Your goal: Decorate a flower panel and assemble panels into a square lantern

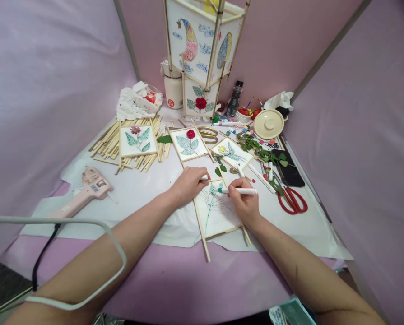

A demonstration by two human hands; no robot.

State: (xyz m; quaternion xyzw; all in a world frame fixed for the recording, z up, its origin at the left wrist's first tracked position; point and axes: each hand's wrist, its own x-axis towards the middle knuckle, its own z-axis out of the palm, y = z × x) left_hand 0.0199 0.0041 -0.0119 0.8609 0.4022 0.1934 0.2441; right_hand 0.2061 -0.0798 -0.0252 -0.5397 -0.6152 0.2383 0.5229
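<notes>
My right hand [244, 201] grips a white marker [244, 191] with a green tip, which points left over a stick-framed paper panel [218, 216]. On that panel is a plant drawing with a green stem, partly green leaves and thin dark outlines. My left hand [190, 183] is closed at the panel's upper left edge, with a small white marker cap [204, 177] showing at its fingers. Beyond lie framed panels with a red flower [188, 143], a yellow flower [234, 152] and a purple flower [139, 140]. Another white marker [239, 170] sticks out just behind my right hand.
A pink glue gun [86, 194] lies left, its cable near my left forearm. Behind it are wooden sticks [107, 142]. A tall paper lantern [202, 54] stands at the back. Red scissors [292, 200], a phone [288, 168] and leafy sprigs [266, 155] lie right.
</notes>
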